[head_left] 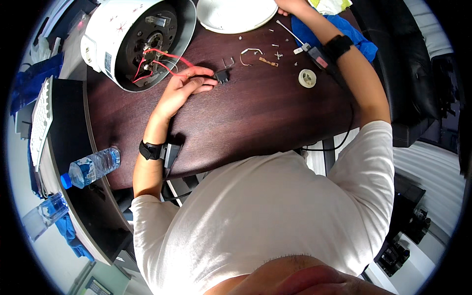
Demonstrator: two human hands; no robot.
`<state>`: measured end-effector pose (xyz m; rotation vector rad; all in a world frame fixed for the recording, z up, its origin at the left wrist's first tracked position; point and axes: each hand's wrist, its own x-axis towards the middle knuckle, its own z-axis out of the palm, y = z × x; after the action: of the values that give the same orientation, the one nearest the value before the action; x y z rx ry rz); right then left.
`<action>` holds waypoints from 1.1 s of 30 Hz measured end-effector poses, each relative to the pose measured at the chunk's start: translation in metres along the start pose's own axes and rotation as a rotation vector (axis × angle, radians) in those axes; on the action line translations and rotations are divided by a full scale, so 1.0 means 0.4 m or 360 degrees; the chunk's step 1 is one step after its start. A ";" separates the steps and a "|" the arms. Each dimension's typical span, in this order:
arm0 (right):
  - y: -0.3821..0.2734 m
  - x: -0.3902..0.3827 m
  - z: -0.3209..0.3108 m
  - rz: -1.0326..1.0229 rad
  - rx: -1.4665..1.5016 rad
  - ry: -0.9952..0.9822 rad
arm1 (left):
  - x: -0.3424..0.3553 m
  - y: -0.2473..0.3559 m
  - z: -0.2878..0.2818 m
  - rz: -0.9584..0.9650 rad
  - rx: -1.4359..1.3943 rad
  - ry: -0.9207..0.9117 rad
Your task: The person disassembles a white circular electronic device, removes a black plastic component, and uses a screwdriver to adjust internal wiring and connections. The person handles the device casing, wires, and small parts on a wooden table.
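A white pot-shaped appliance (105, 42) lies on its side at the far left, its dark underside exposed. Red wires (169, 58) come out of the underside toward my left hand (184, 88). The fingertips of that hand are closed on a small black socket-like part (222, 76) just above the table. Up at the top edge, my right hand (291, 7) has curled fingers beside the rim of a white round dish or cover (236, 28). The picture's edge cuts off part of that hand, so anything inside it is hidden.
On the dark wooden table (236, 123) lie a bent metal wire (228, 62), a short cable (251, 50), a brass-coloured strip (268, 62), several screws, a cream round cap (307, 78) and a screwdriver (290, 32). A blue cloth (354, 37) and a water bottle (96, 167) flank it.
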<state>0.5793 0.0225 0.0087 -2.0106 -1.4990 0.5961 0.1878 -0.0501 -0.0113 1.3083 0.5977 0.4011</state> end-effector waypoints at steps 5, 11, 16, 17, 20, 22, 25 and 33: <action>0.014 0.078 0.031 0.0087 0.0145 -0.0182 | 0.002 -0.010 0.018 0.0037 -0.0166 -0.0033; 0.032 -0.113 -0.031 -0.0704 -0.0568 0.0267 | 0.025 -0.016 0.079 0.0265 0.0203 0.0033; 0.118 -0.341 -0.108 -0.0500 -0.0930 0.0018 | 0.048 0.001 0.163 0.0609 0.1773 0.0147; 0.132 -0.362 -0.106 -0.0511 -0.0959 0.0007 | 0.057 -0.001 0.185 0.0699 0.1941 0.0191; 0.164 -0.384 -0.093 -0.0665 -0.0982 0.0026 | 0.105 -0.013 0.237 0.0567 0.2175 0.0212; 0.178 -0.385 -0.085 -0.0744 -0.0993 0.0089 | 0.147 -0.025 0.259 0.0611 0.2164 0.0232; 0.195 -0.389 -0.095 -0.0640 -0.0632 0.0065 | 0.206 -0.044 0.294 0.0744 0.2122 0.0254; 0.233 -0.462 -0.136 -0.0415 0.0290 0.0196 | 0.363 -0.054 0.395 0.0740 0.2373 0.0521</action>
<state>0.6297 -0.1847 -0.0087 -1.6515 -1.5405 0.4731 0.3982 -0.0914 -0.0357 2.8747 0.9077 0.5713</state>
